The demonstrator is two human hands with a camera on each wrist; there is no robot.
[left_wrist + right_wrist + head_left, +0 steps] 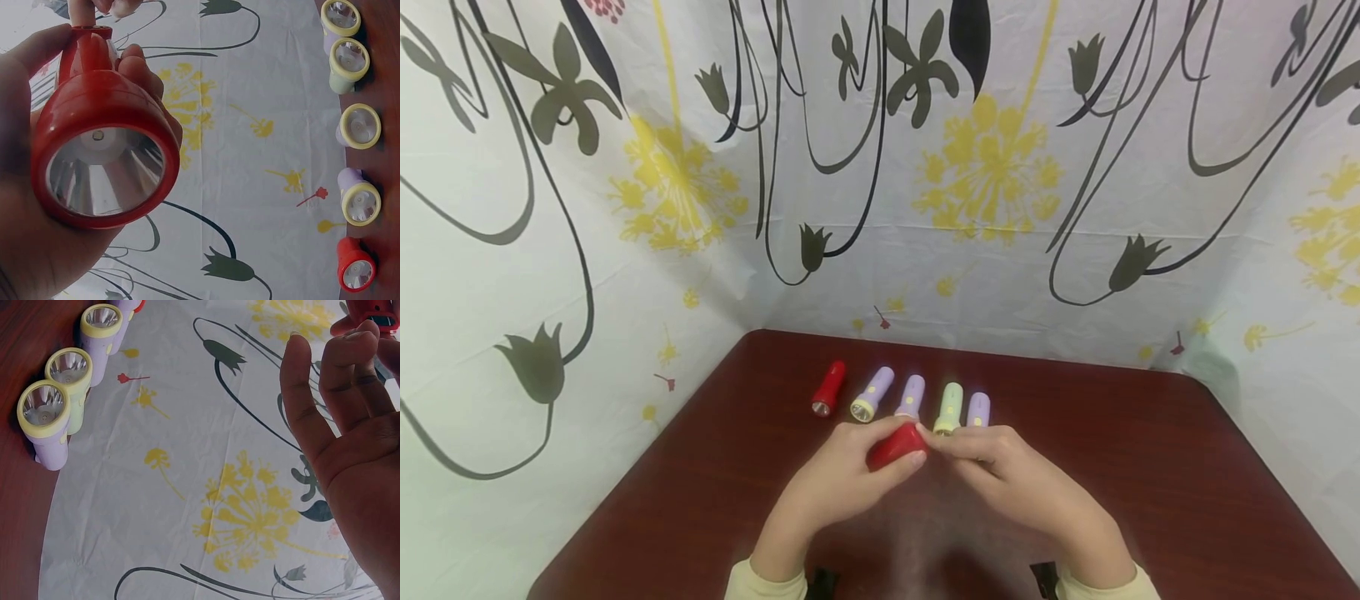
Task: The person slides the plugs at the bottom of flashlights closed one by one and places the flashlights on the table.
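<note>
A red flashlight (897, 447) is gripped in my left hand (838, 479), fingers on one side and thumb on the other. Its round reflector (103, 178) faces the left wrist camera, with a small bulb inside. From the right, my right hand (1015, 475) reaches over, and a fingertip touches the flashlight's tail end. The other right-hand fingers (303, 400) are loosely bent around nothing, as the right wrist view shows. Beyond the hands, another red flashlight (830, 388) lies on the table beside a purple flashlight (875, 392).
Further along the same row are a second purple flashlight (912, 395), a green one (951, 406) and a purple one (978, 408) partly behind the right hand. The dark red table (1150, 467) meets a flower-patterned cloth (865, 192) at its back edge.
</note>
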